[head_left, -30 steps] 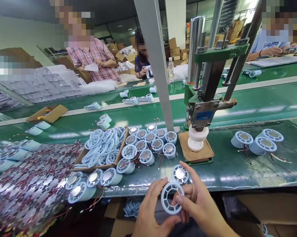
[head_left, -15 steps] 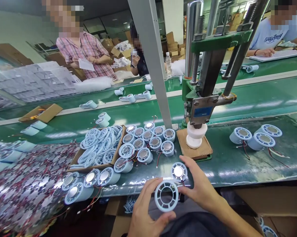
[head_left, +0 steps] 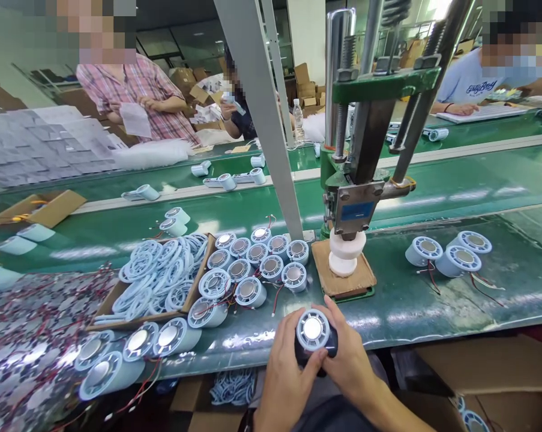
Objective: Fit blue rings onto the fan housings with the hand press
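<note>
My left hand [head_left: 285, 354] and my right hand [head_left: 348, 348] are both closed around a small round motor unit [head_left: 313, 329], held above the table's front edge. Its silver disc faces up inside a light-blue spoked ring, and something dark shows beneath it between my palms. Whether the ring is fully seated cannot be made out. Beyond my hands, several similar motor units [head_left: 250, 291] with red and black wires stand in a cluster. A cardboard box of loose light-blue rings [head_left: 162, 273] lies left of them.
A hand press [head_left: 354, 210] with a white plastic head stands over a brown board [head_left: 367, 276] just ahead. Three motor units [head_left: 462, 259] sit to the right. Many wired parts [head_left: 36, 336] fill the left. A grey post [head_left: 261, 114] rises mid-table. Co-workers [head_left: 135, 102] work across the green belt.
The ring in my left hand and the motor unit in my right have come together. Both hands now grip them as one piece. The view has shifted slightly.
</note>
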`<control>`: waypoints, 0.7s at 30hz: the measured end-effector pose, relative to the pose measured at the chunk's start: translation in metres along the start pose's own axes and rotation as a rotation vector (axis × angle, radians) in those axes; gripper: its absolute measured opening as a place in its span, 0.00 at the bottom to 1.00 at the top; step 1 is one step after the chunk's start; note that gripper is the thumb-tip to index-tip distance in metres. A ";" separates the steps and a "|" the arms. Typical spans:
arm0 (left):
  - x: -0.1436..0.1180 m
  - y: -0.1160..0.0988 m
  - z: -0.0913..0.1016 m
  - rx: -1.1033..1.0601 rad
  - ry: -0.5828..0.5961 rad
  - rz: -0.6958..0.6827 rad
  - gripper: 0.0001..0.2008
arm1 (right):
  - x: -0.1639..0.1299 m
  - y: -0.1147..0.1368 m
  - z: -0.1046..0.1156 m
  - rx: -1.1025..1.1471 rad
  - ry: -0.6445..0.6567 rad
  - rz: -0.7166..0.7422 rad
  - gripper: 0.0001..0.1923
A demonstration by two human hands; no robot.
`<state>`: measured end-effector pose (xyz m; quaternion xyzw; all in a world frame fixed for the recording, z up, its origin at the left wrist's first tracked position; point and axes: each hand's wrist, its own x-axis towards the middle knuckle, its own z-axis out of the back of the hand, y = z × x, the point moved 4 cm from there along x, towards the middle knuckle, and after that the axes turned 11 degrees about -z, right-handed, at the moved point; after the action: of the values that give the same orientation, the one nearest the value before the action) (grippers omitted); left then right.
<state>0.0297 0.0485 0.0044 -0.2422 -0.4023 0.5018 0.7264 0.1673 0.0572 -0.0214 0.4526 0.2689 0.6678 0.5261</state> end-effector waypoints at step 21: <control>0.006 -0.008 0.001 -0.070 0.096 0.062 0.24 | 0.005 0.011 0.005 -0.056 -0.084 0.082 0.53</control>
<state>0.0335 0.0511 0.0129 -0.3035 -0.3765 0.4976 0.7201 0.1661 0.0581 -0.0082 0.4761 0.2092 0.6764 0.5215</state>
